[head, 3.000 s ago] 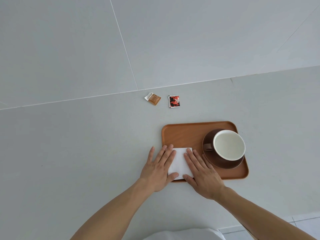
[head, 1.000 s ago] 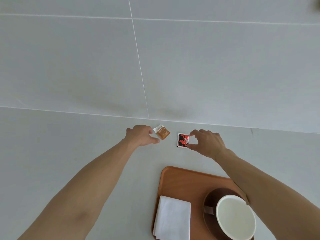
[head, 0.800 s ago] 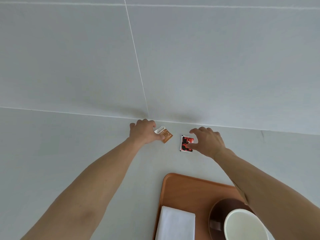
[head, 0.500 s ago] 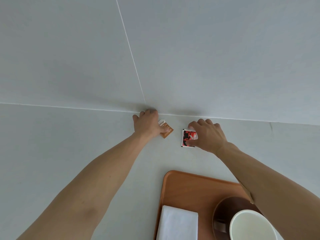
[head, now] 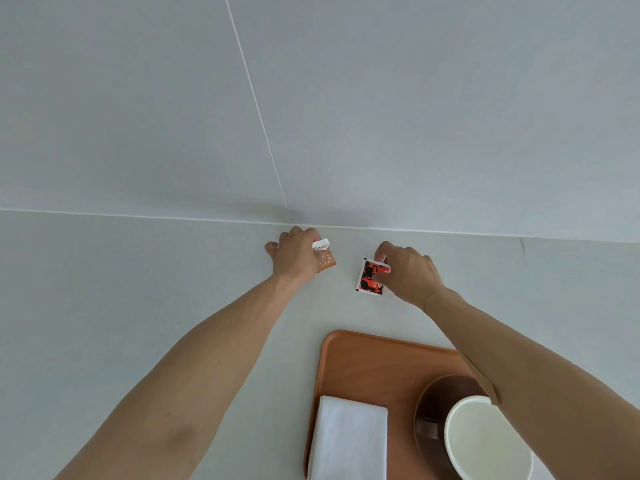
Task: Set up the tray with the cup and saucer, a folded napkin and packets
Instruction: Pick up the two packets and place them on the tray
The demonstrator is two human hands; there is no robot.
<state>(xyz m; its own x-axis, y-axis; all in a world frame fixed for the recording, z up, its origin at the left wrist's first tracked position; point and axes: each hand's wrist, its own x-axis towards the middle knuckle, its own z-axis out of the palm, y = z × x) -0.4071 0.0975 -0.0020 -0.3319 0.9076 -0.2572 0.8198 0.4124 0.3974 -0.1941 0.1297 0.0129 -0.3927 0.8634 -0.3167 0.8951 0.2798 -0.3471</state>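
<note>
- Left hand [head: 294,258] pinches a small square orange packet [head: 325,259] near the wall.
- Right hand [head: 407,271] pinches a glossy red-and-black packet [head: 370,278].
- Wooden tray [head: 374,362] carries a folded white napkin [head: 349,441], brown saucer [head: 433,403] and round cup [head: 485,441].

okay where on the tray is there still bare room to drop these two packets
The far half of the tray is bare wood, bordered by its far rim, the folded napkin and the saucer. A narrow strip also runs between napkin and saucer. The near half is crowded: napkin on the left, cup on its saucer on the right.
</note>
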